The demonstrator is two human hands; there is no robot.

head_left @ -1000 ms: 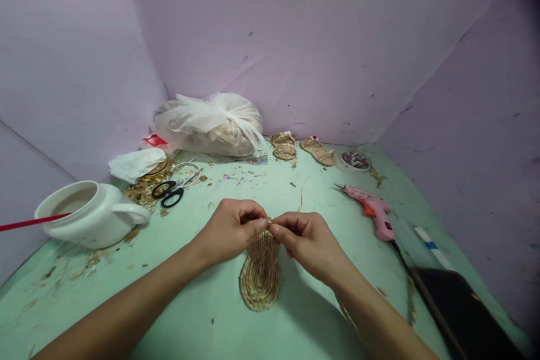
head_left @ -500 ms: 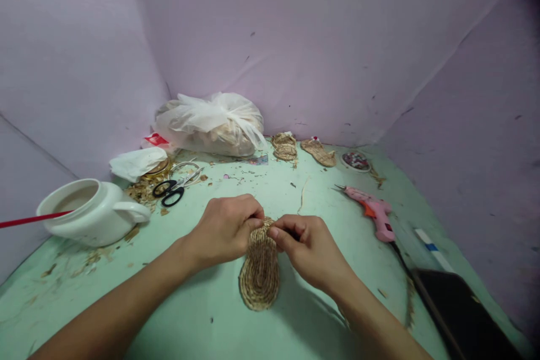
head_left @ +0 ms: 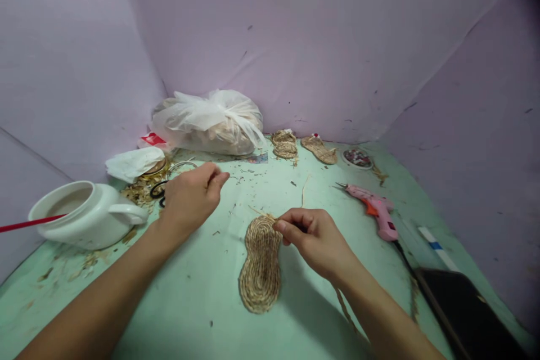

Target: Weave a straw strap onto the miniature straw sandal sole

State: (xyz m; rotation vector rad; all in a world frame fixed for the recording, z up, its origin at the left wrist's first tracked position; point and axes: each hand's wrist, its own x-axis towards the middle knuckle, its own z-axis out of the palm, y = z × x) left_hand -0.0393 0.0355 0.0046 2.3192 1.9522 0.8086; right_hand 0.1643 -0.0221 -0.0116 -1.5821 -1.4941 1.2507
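Right hand (head_left: pixel 310 242): thumb and forefinger pinching the far right edge of a flat, peanut-shaped piece of coiled brown fibre (head_left: pixel 259 275), the other fingers curled in.
Coiled piece: flat on the pale green tabletop (head_left: pixel 202 315), between the forearms, its broader rounded end nearest the person; a thin straw-coloured strand (head_left: pixel 256 211) juts out at its far end.
Under the right forearm: a narrow brown fibre cord (head_left: pixel 346 312), partly hidden.
Left hand (head_left: pixel 189 197): well apart from the piece, beyond it and to the left, fingers curled in, thumb forward; cannot tell whether anything is pinched. It partly covers black-handled scissors (head_left: pixel 157 190).
Right side: a pink glue gun with an orange trigger (head_left: pixel 383 219), lying on its side, nozzle pointing left; nearer, a flat black rectangular object (head_left: pixel 468 309).
Left side: a white, handled pot (head_left: pixel 90 233), a red stick (head_left: pixel 31 223) leaning over its rim.
Back edge: a knotted, translucent white plastic bag (head_left: pixel 211 124), then two small woven tan slippers (head_left: pixel 318 150) and a round dish of dark red and white bits (head_left: pixel 358 168).
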